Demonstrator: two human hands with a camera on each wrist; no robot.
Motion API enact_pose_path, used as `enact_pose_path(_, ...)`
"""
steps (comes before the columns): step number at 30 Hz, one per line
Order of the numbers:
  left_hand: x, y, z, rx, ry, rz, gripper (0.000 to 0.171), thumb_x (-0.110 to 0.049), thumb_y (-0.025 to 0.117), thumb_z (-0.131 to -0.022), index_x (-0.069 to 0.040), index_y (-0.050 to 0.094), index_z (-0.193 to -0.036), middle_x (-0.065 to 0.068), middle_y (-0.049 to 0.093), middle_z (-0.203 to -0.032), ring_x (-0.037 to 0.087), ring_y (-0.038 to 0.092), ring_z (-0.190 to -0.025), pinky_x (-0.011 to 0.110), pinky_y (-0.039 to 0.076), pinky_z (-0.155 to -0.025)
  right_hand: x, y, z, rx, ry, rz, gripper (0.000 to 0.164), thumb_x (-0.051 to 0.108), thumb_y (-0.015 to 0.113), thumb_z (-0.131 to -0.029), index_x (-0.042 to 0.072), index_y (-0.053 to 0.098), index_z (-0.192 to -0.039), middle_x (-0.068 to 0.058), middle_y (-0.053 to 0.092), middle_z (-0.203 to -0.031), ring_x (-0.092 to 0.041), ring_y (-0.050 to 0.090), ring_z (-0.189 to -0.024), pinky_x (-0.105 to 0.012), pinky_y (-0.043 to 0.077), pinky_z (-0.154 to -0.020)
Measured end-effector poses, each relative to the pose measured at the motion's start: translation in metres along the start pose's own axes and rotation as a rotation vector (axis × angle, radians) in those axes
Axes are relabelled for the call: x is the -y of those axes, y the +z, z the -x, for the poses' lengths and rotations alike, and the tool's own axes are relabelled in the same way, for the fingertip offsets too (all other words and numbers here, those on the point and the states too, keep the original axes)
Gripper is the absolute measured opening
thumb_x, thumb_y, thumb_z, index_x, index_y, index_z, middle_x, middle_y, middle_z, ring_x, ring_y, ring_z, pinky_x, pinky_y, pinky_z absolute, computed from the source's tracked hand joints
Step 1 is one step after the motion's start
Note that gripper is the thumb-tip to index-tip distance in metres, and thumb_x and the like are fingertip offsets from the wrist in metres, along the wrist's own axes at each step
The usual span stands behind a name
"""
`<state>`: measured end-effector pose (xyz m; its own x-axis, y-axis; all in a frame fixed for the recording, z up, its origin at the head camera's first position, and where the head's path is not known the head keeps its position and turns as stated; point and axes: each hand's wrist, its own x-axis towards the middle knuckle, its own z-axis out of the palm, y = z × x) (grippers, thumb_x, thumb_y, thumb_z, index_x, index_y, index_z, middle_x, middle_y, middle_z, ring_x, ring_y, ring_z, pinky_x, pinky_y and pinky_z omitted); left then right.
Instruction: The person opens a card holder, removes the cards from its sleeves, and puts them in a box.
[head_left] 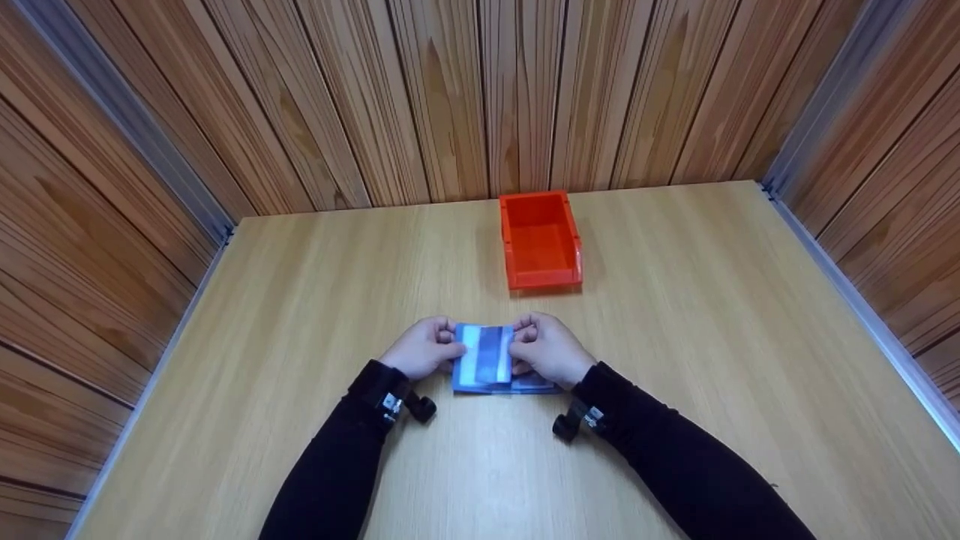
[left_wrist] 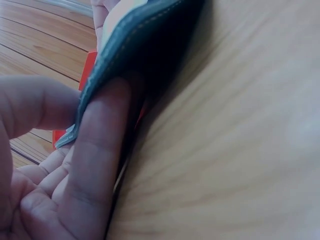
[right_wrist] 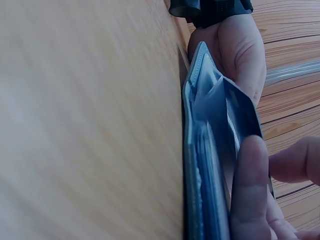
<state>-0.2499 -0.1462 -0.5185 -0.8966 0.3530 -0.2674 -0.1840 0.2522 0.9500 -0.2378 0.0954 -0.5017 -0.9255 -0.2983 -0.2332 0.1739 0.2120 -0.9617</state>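
A blue wallet [head_left: 469, 356] with a stitched edge lies near the middle of the table, partly unfolded. My left hand [head_left: 421, 348] pinches its left edge, thumb on top. In the left wrist view, the index finger reaches beneath the lifted wallet cover [left_wrist: 107, 55]. My right hand [head_left: 553, 350] pinches a thin inner flap between thumb and index finger. The right wrist view shows that raised flap [right_wrist: 242, 112] standing apart from the layered inner leaves [right_wrist: 210, 185]. Part of the wallet's right side is hidden under the right hand.
An orange-red open bin [head_left: 544, 279] stands on the wooden table [head_left: 337, 285] beyond the hands, close to the back wall. Wood-panelled walls [head_left: 442, 97] enclose the back and both sides. Metal strips [head_left: 862, 307] run along the table's side edges.
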Motion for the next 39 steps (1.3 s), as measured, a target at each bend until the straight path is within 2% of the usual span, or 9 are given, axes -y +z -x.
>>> enact_pose_path(6, 0.000, 0.000, 0.000, -0.003, -0.004, 0.004, 0.021, -0.002, 0.065, -0.090, 0.000, 0.053, -0.107, 0.005, 0.065, -0.088, 0.016, 0.068, -0.077, 0.032, 0.060, -0.068, 0.003, -0.009, 0.000, -0.092, -0.021, 0.116, 0.031, 0.004, 0.061, -0.083, 0.004, 0.053, -0.113, -0.005, 0.060, -0.079, -0.019, 0.062, -0.058, -0.032, 0.056, -0.051)
enact_pose_path(11, -0.001, 0.001, 0.000, -0.006, -0.005, -0.011, 0.021, -0.004, 0.065, -0.090, 0.000, 0.054, -0.107, 0.004, 0.067, -0.087, 0.015, 0.068, -0.077, 0.031, 0.060, -0.068, 0.002, -0.020, -0.004, -0.177, -0.028, 0.117, 0.027, 0.006, 0.060, -0.088, 0.003, 0.050, -0.113, -0.003, 0.059, -0.080, -0.015, 0.057, -0.065, -0.029, 0.052, -0.055)
enact_pose_path(20, -0.001, 0.002, 0.000, -0.014, 0.001, -0.027, 0.020, -0.005, 0.065, -0.089, -0.001, 0.055, -0.105, 0.004, 0.068, -0.087, 0.014, 0.068, -0.076, 0.031, 0.060, -0.068, 0.000, -0.024, -0.007, -0.174, -0.015, 0.070, 0.028, 0.007, 0.056, -0.090, 0.001, 0.045, -0.115, -0.003, 0.059, -0.082, -0.017, 0.057, -0.064, -0.029, 0.053, -0.053)
enact_pose_path(28, -0.002, 0.000, 0.000, -0.017, -0.049, -0.041, 0.035, -0.011, 0.074, -0.086, -0.003, 0.054, -0.112, 0.006, 0.067, -0.092, 0.016, 0.068, -0.082, 0.031, 0.059, -0.073, 0.005, -0.026, -0.005, -0.178, -0.018, 0.034, 0.033, 0.003, 0.057, -0.088, 0.002, 0.043, -0.117, -0.005, 0.054, -0.085, -0.019, 0.059, -0.065, -0.035, 0.058, -0.057)
enact_pose_path(34, -0.001, 0.001, -0.001, 0.001, -0.014, -0.029, 0.035, -0.009, 0.073, -0.085, -0.001, 0.053, -0.112, 0.007, 0.067, -0.091, 0.017, 0.069, -0.082, 0.031, 0.060, -0.074, 0.024, -0.034, 0.002, -0.250, -0.141, 0.088, 0.034, 0.003, 0.058, -0.086, 0.008, 0.044, -0.117, -0.009, 0.055, -0.092, -0.021, 0.054, -0.071, -0.030, 0.052, -0.058)
enact_pose_path(39, -0.002, 0.000, 0.000, -0.003, -0.010, -0.031, 0.033, -0.006, 0.072, -0.086, -0.001, 0.053, -0.112, 0.007, 0.066, -0.091, 0.017, 0.068, -0.082, 0.031, 0.060, -0.072, 0.061, -0.051, 0.000, -0.291, -0.219, 0.098, 0.037, 0.001, 0.056, -0.087, 0.014, 0.042, -0.119, -0.011, 0.055, -0.103, -0.024, 0.056, -0.086, -0.033, 0.055, -0.065)
